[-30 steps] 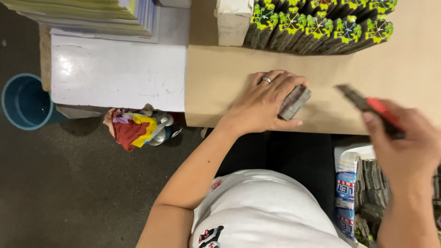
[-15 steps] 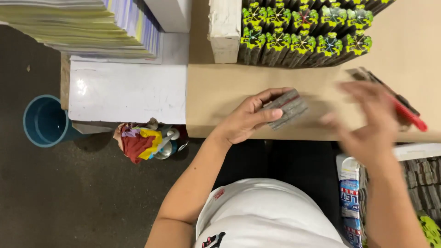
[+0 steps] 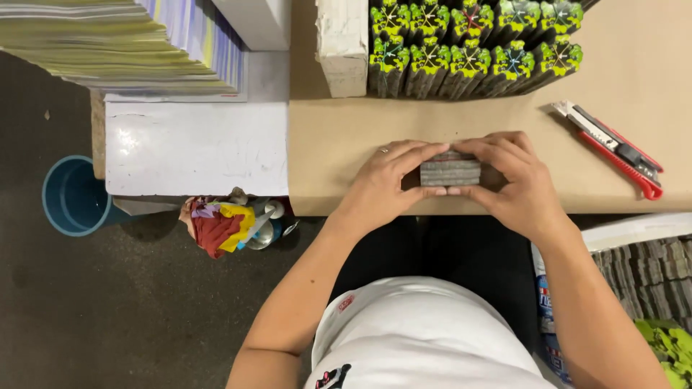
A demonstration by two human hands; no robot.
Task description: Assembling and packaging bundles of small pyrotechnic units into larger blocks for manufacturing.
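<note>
A small grey stack of flat cards [image 3: 450, 171] lies on the brown paper-covered table [image 3: 346, 137]. My left hand [image 3: 389, 180] grips its left end, with a ring on one finger. My right hand [image 3: 515, 180] grips its right end, fingers curled over the top. The stack sits squeezed between both hands near the table's front edge. A red and black utility knife [image 3: 613, 148] lies on the table to the right of my right hand, apart from it.
Rows of upright card bundles with green printed tops [image 3: 468, 47] stand at the back. A white block [image 3: 342, 43] stands beside them. A white board [image 3: 194, 148] and paper stacks [image 3: 115, 43] lie left. A blue bucket [image 3: 72, 198] and a colourful bag [image 3: 223, 223] sit on the floor.
My right hand has put the utility knife down on the table and come left to the grey stack. My left hand has turned the stack so both hands hold it.
</note>
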